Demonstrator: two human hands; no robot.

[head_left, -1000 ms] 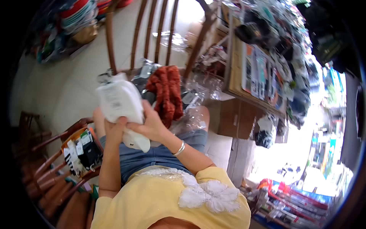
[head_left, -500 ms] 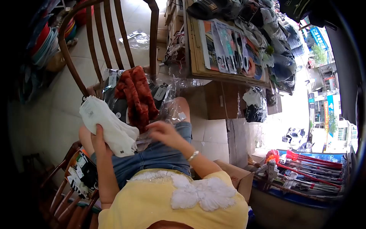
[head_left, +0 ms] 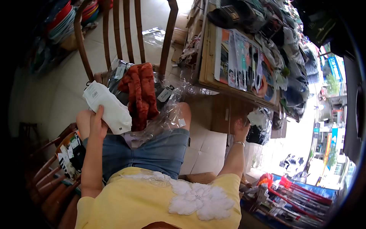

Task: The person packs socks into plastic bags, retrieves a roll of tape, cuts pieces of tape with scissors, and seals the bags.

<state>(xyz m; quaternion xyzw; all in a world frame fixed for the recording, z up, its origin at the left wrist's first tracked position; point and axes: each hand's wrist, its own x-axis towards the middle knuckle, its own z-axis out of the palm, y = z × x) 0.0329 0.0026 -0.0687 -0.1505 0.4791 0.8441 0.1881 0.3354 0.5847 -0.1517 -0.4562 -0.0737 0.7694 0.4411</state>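
Your left hand [head_left: 98,126] is closed around one end of a flat bunch of white socks [head_left: 110,108], with your thumb pressed on top. The socks are held up at a slant over your left knee. A paper label [head_left: 93,91] sits at their far end, and a small dark mark shows near the end closest to you.

Your right arm is stretched far out to your right. Your right hand [head_left: 241,128] is just beside a black and white bundle in clear plastic [head_left: 260,126], below the edge of the table [head_left: 208,49]. I cannot tell if your fingers are touching it, or if they are open or closed. A silver bracelet [head_left: 239,142] is on that wrist.

A fuzzy rust-red thing [head_left: 142,95] lies in front of you, next to the socks. It rests on crinkly clear plastic [head_left: 169,114] between you and the wooden chair [head_left: 128,34].

On the table are picture cards [head_left: 244,61] and lots of wrapped things. A brown box [head_left: 221,114] is under it. To your left, more socks [head_left: 70,152] sit in a box on another chair. Sticks with red ends [head_left: 305,196] lie low on your right.
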